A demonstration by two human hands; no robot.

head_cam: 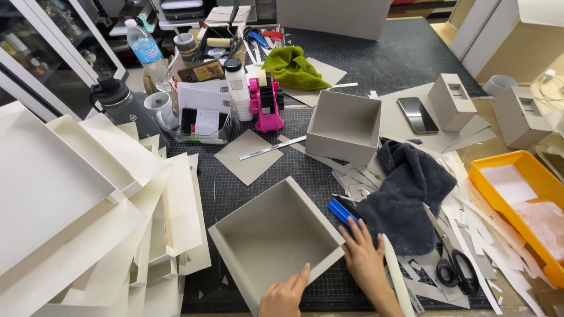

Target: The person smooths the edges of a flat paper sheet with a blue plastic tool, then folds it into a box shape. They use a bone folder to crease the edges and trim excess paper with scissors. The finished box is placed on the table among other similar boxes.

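Stack of white board sheets and shallow white trays (88,217) fills the 9 o'clock side of the dark cutting mat (376,58). At 11 o'clock: black flask (120,105), white mug (160,108), clear water bottle (148,53), white squeeze bottle (238,88), pink tape dispenser (265,100).

Centre, toward 6 o'clock: open grey cardboard box (276,240), tilted, opening facing up. Left hand (285,296) at its near bottom edge, fingers together and laid flat on the rim wall, thumb not visible. Right hand (365,255) just beside the box's right corner, fingers spread, fingertips resting on a blue-handled tool (339,210) and the edge of a dark grey cloth (405,194). Neither hand pinches anything that I can see.

Above the box: flat grey card square (248,155), metal ruler (271,148), second open grey box (345,126) at 12 o'clock, green cloth (294,69) behind it.

At 1–2 o'clock: phone (417,114) lying on card, two small grey card blocks with slots (451,101).

At 4 o'clock: paper offcuts (470,217), black scissors (455,267) well apart from the right hand. At 3 o'clock: orange tray (487,188) holding white sheet material.
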